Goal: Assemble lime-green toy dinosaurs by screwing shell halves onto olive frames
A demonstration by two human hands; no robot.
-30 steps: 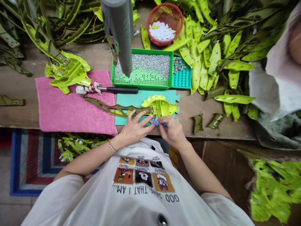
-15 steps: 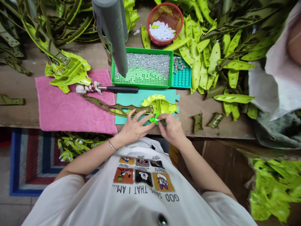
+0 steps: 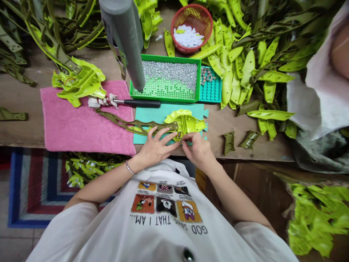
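Note:
A lime-green plastic shell joined to a long olive-green arm piece lies on a teal mat at the table's front edge. My left hand rests on the olive arm with fingers spread, pressing it down near the joint. My right hand pinches a tiny part against the shell's near edge; the part is too small to name. Both hands meet at the joint.
A green tray of small screws and a teal tray sit behind the mat. A grey hanging tool dangles over the tray. A screwdriver lies on a pink towel. Green parts are piled around a red basket.
A small light at my fingertips showed blue, then green, and is now gone. My right hand has crept slightly toward the shell. The hanging tool has swung left.

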